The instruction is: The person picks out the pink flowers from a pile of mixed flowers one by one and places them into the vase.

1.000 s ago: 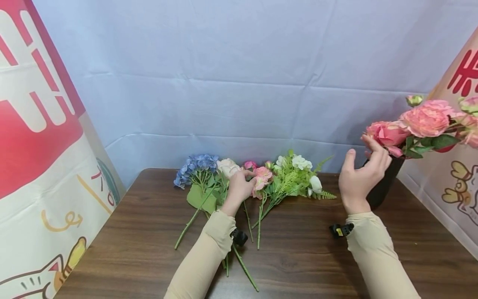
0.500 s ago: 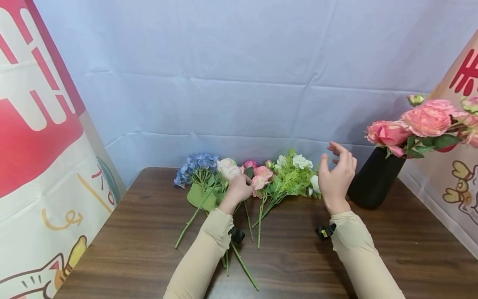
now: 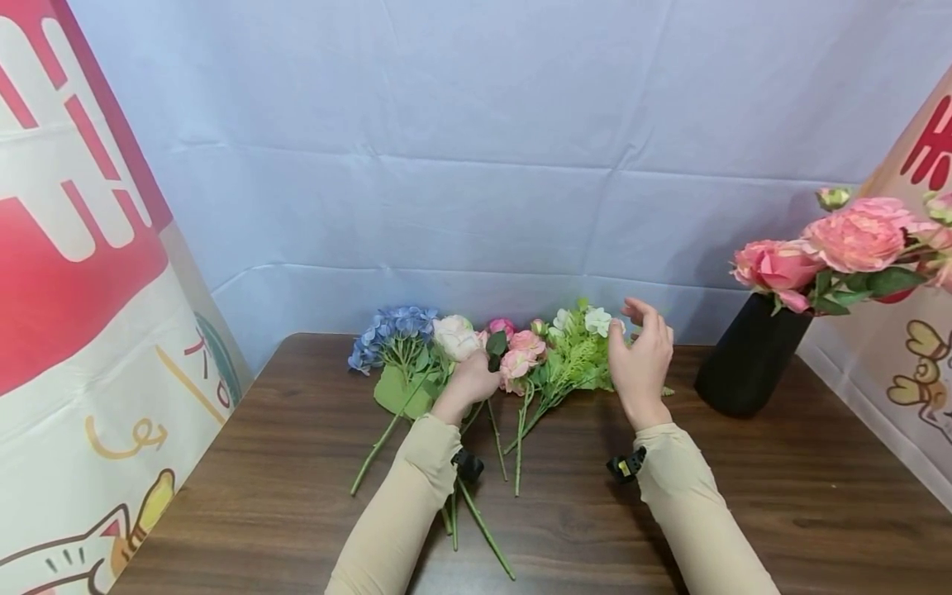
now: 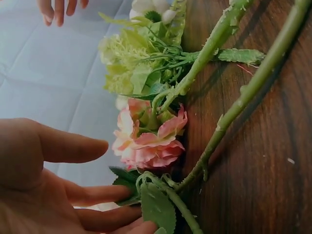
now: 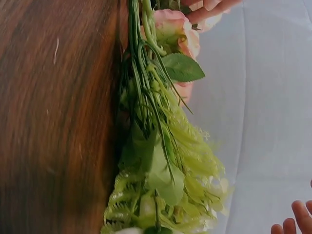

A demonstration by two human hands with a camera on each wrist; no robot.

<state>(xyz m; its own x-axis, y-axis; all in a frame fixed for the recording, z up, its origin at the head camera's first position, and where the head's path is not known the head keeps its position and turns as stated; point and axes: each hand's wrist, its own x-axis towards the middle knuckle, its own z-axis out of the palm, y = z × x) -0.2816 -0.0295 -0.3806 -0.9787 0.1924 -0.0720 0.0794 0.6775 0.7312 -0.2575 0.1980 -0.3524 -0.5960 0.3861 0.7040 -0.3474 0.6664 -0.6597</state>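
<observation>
My left hand point(image 3: 470, 382) reaches among the flowers at mid-table, just below a white rose point(image 3: 455, 336) and beside a pink flower point(image 3: 518, 357). In the left wrist view its thumb stands apart, and its fingers extend against green leaves point(image 4: 158, 209) on a stem. To the right, my right hand point(image 3: 641, 368) hovers with loosely bent fingers at the edge of a green spray with white blossoms point(image 3: 576, 351), holding nothing. Only its fingertips show in the right wrist view, away from the foliage point(image 5: 165, 170).
A blue hydrangea point(image 3: 402, 332) lies at the left end of the flower row, its stem pointing forward. Several green stems point(image 3: 487, 533) stretch toward the front. At the back right a black vase point(image 3: 751, 355) holds pink peonies point(image 3: 859, 235), close to the side curtain.
My right hand has moved left, away from the vase and its peonies to the green spray. My left hand has lowered slightly beside the white rose, and a dark leaf now shows above it.
</observation>
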